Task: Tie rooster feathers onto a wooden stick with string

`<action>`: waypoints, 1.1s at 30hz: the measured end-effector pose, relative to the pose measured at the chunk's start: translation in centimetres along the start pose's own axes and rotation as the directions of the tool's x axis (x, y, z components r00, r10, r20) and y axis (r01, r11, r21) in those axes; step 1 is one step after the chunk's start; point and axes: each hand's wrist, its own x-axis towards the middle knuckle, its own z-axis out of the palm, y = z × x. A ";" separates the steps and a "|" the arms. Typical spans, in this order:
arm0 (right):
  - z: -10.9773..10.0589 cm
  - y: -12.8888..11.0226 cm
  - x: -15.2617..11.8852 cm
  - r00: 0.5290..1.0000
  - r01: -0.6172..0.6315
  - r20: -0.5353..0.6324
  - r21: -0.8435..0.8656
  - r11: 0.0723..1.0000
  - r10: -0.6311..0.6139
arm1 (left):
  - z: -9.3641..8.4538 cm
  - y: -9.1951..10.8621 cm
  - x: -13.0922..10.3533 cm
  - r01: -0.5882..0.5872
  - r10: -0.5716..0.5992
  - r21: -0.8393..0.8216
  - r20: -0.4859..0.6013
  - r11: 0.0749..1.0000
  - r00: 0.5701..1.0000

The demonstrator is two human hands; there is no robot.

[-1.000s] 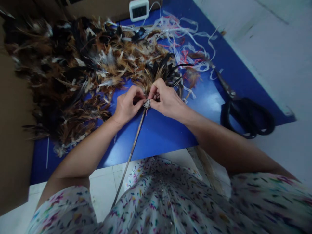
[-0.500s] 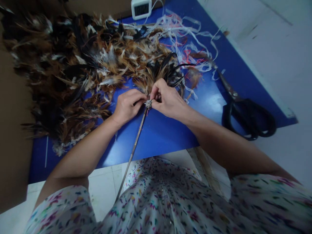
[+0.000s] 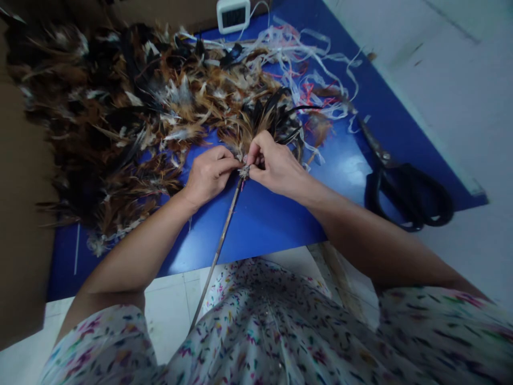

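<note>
A thin bamboo stick (image 3: pixel 222 241) slants up from the front of my shirt to the blue table. Brown and black feathers (image 3: pixel 264 115) are bound round its far end, like a feather duster. Just below them, a pale tuft of quill ends (image 3: pixel 244 172) surrounds the stick. My left hand (image 3: pixel 211 174) is closed, its thumb and forefinger pinched at the left of this tuft. From the right, my right hand (image 3: pixel 276 164) is closed too, with its fingertips pinching at the same spot. Any thread between the fingertips is too small to make out.
Strips of brown and black feathers (image 3: pixel 120 107) cover the table's left and back. White and red plastic strings (image 3: pixel 310 80) lie tangled at the back right. Large black-handled scissors (image 3: pixel 409 195) rest by the right edge. A small white digital timer (image 3: pixel 233 16) stands behind.
My left thumb and forefinger have come closer together at the tuft. My right hand and the stick have stayed nearly in place.
</note>
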 end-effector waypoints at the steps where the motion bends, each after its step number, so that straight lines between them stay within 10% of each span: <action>1: 0.0 0.0 0.0 1.000 0.000 0.002 -0.003 1.000 0.000 | 0.0 0.0 0.0 -0.004 0.004 0.002 -0.002 1.000 1.000; 12: -0.3 0.2 -0.1 0.999 0.031 -0.025 0.093 0.995 -0.028 | -0.5 0.7 0.2 0.077 -0.078 -0.027 -0.020 0.997 0.997; 23: -1.7 -0.7 0.0 0.949 0.062 -0.312 0.049 0.997 -0.044 | -1.1 1.9 0.5 0.234 -0.224 0.047 -0.164 0.971 0.961; 26: -1.9 -0.6 0.2 0.892 0.112 -0.439 -0.004 0.994 -0.102 | -1.8 2.9 0.9 0.298 -0.293 0.117 -0.051 0.948 0.955; 33: -1.5 0.7 1.0 0.791 0.234 -0.552 -0.126 0.964 -0.264 | -2.9 7.3 2.3 0.332 -0.629 0.603 0.385 0.725 0.676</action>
